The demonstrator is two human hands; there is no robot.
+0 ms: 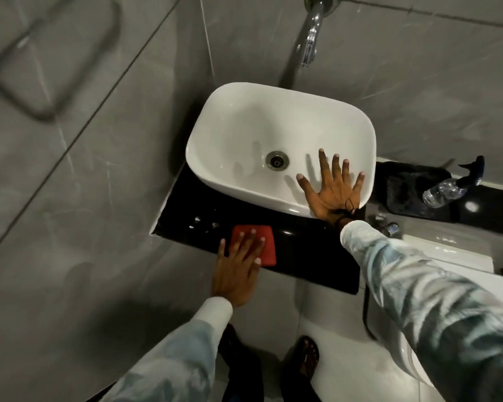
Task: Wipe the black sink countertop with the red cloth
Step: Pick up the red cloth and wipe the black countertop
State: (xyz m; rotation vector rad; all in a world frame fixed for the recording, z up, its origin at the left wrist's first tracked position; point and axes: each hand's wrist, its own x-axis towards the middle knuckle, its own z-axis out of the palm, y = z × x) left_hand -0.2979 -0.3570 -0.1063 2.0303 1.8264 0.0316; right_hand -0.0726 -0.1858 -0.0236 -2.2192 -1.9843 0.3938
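A folded red cloth (266,240) lies flat on the glossy black countertop (311,256), in front of the white basin (244,134). My left hand (237,268) presses down on the cloth's near left part with its fingers spread. My right hand (333,190) rests flat on the basin's front right rim, fingers apart and holding nothing. A few water drops shine on the counter left of the cloth.
A chrome tap (312,33) juts from the grey tiled wall above the basin. A clear spray bottle with a dark trigger (450,188) lies on a black ledge at the right. Small shiny items (388,226) sit beside the counter's right end. Shoes (307,358) stand on the white floor below.
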